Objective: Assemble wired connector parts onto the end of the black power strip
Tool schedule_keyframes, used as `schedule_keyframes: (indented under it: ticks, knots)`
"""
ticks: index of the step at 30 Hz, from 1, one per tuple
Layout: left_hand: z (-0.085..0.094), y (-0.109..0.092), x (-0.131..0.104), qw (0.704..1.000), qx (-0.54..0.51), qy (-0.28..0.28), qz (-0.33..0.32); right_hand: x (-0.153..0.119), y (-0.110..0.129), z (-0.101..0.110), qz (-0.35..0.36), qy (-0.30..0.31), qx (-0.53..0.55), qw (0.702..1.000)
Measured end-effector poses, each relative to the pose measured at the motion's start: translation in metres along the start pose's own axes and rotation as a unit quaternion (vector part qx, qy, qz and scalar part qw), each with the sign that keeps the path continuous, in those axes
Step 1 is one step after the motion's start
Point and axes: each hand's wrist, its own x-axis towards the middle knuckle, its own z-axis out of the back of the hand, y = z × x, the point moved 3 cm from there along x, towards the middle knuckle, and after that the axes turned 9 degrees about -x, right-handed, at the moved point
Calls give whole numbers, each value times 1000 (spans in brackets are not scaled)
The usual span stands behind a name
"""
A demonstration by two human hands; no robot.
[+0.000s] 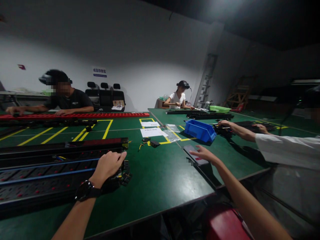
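My left hand (108, 166), with a dark watch (86, 190) on its wrist, rests at the right end of a long black rail (50, 178). The rail has red dots and blue edge strips. The fingers are curled, and whatever lies under them is hidden. Black connectors (125, 176) stick out just right of this hand. My right hand (205, 154) is open, its fingers stretched over a phone (193, 152) with a lit screen. The phone lies on the green table (165, 180); I cannot tell whether the fingertips touch it.
A blue bin (200, 130) stands beyond the phone. Papers (151, 132), plastic bags (172, 133) and small black parts (154, 144) lie mid-table. Co-workers sit behind a red rail (117, 115) and near a green tray (220, 109). Another person's arm (242, 131) reaches in from the right.
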Motion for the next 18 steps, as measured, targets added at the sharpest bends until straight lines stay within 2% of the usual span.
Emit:
schedule_keyframes:
  ticks: [3,6,18]
  knots:
    - [0,0,0,1000,-4,-7,-2,-2,9,-10,-2,10,-81,997]
    - [-1,1,0,1000,-9,-8,2,-6,12,-14,-13,-1,-117,993]
    - [1,0,-1,1000,-20,-10,11,-12,12,-11,-20,-13,-86,996]
